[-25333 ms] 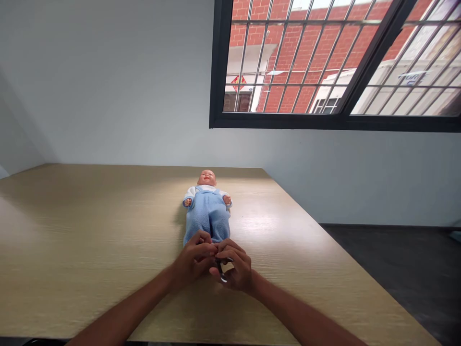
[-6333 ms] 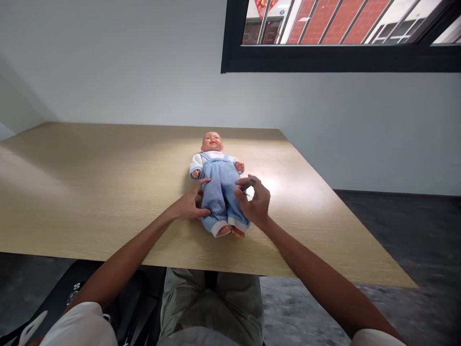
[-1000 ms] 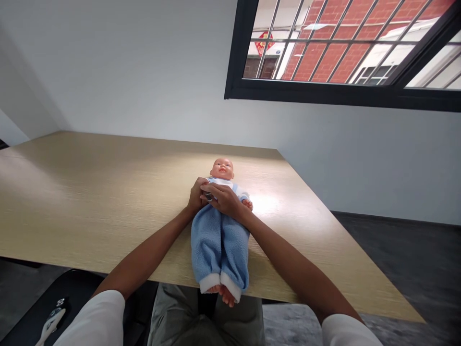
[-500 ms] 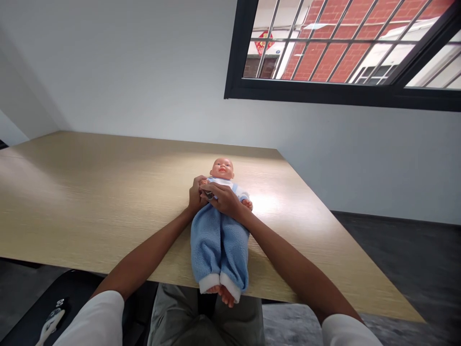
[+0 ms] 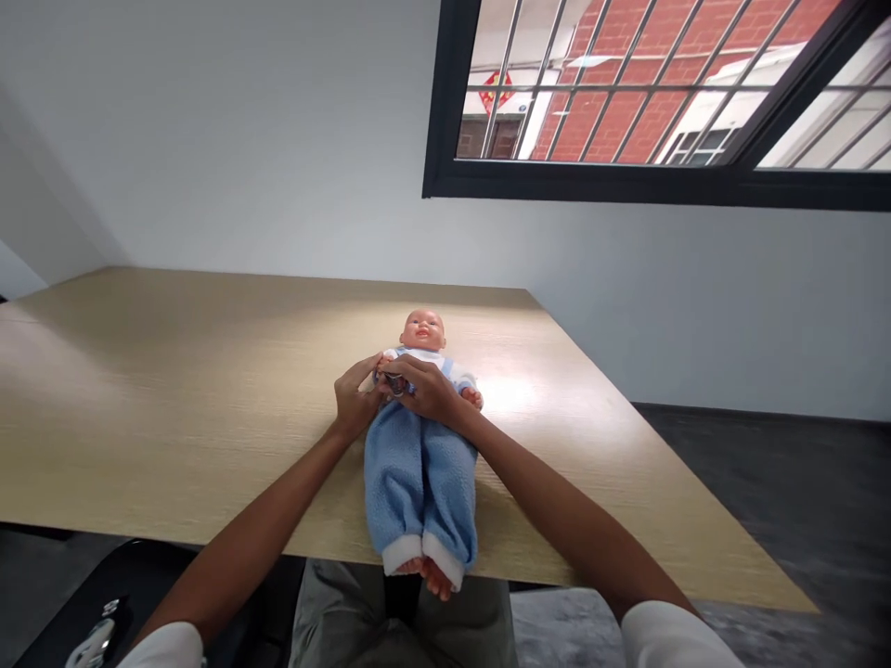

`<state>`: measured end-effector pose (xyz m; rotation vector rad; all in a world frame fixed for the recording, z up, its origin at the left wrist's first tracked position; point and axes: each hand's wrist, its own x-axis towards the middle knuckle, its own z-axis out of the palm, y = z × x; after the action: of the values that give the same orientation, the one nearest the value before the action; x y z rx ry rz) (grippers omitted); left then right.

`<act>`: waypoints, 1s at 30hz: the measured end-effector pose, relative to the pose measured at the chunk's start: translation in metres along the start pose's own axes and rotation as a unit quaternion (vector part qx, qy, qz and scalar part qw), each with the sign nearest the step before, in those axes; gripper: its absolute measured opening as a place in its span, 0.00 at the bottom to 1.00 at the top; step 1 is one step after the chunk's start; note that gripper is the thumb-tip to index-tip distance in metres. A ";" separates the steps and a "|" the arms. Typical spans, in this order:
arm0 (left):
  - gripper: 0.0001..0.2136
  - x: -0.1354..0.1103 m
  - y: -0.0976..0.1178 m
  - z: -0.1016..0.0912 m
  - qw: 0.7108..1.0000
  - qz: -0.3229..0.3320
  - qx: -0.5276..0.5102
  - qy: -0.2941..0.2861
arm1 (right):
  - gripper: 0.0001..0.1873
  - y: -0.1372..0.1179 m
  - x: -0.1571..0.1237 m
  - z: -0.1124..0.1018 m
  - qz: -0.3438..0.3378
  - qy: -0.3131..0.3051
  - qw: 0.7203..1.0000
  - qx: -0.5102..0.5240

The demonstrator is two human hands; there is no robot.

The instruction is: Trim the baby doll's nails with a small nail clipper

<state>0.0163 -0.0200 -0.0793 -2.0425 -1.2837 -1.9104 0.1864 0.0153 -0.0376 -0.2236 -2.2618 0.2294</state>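
Observation:
A baby doll (image 5: 421,464) in blue fleece overalls lies on its back on the wooden table (image 5: 174,399), its feet hanging over the near edge. My left hand (image 5: 354,401) grips the doll's arm at its left side, fingers curled round it. My right hand (image 5: 430,390) lies across the doll's chest and pinches a small dark metal tool (image 5: 394,382) against the doll's hand. What kind of tool it is I cannot make out. The two hands touch each other over the doll's chest.
The table runs to a grey wall at the back, and its right edge drops to a dark floor (image 5: 766,501). A barred window (image 5: 626,93) sits high on the right. A dark seat with a small white object (image 5: 90,640) shows at the lower left.
My left hand has slid slightly left and down along the doll's arm, and the view has shifted a little. The doll lies much closer to the near edge than several seconds ago.

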 end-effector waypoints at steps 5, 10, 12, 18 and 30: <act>0.12 -0.001 0.012 0.008 0.998 -0.010 -0.033 0.044 | 0.14 -0.001 0.001 -0.001 -0.023 0.006 1.000 -0.010; 0.11 -0.002 0.015 0.007 0.996 -0.006 -0.076 0.050 | 0.13 -0.002 0.001 -0.002 -0.036 -0.008 0.999 -0.032; 0.10 0.000 0.016 0.005 0.996 0.005 -0.080 0.050 | 0.14 -0.002 0.001 -0.002 -0.037 -0.008 0.999 -0.038; 0.08 0.007 0.019 0.000 0.996 0.044 -0.068 0.043 | 0.18 -0.001 -0.001 0.000 -0.038 0.004 0.998 -0.042; 0.13 0.009 0.014 -0.004 0.995 0.097 -0.032 0.021 | 0.14 -0.002 0.000 0.001 -0.038 0.007 0.998 -0.049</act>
<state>0.0206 -0.0268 -0.0645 -2.0595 -0.9878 -1.9184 0.1853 0.0134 -0.0379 -0.1886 -2.2659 0.0778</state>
